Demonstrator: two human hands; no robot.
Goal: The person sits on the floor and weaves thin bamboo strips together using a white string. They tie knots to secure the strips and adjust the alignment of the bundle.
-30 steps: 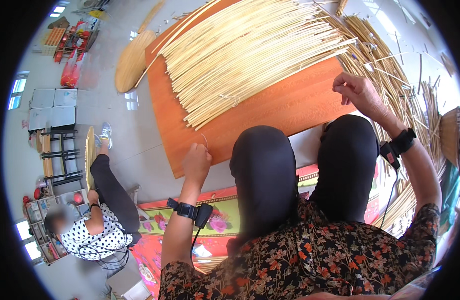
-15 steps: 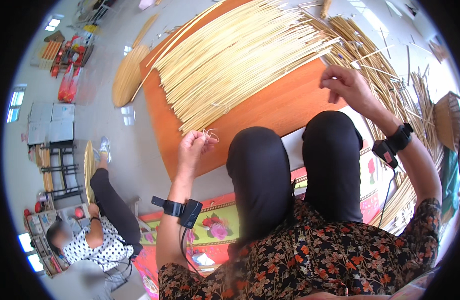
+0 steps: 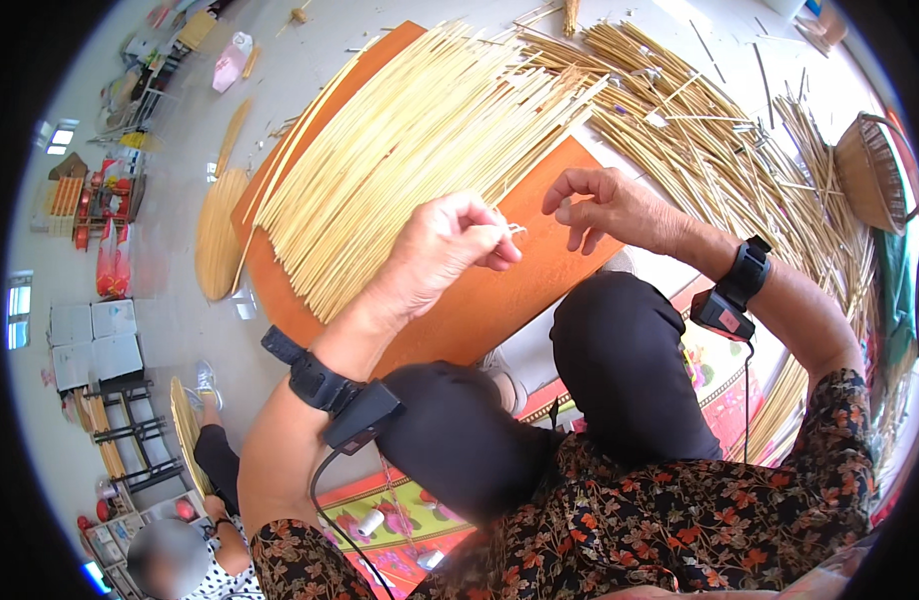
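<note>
A thin white string (image 3: 516, 229), partly bunched, is pinched in the fingertips of my left hand (image 3: 450, 245). This hand hovers over the near part of an orange-brown board (image 3: 500, 295). To its right, a short gap away, my right hand (image 3: 615, 210) is raised above the board with fingers loosely curled and apart. I see nothing between them. Across the board lies a wide mat of pale, thin plant stalks (image 3: 400, 150), laid side by side. Its near edge is partly behind my left hand.
Piles of brownish stalks (image 3: 680, 120) cover the floor at right, near a woven basket (image 3: 873, 175). An oval woven piece (image 3: 220, 235) lies left of the board. Lower left sits another person (image 3: 230, 550). A white spool (image 3: 371, 522) rests on the flowered cloth (image 3: 410, 500).
My left hand has moved right and up from the mat's near corner, carrying the string. My right hand has come leftward and slightly down, so the two hands are now close together. The view has shifted.
</note>
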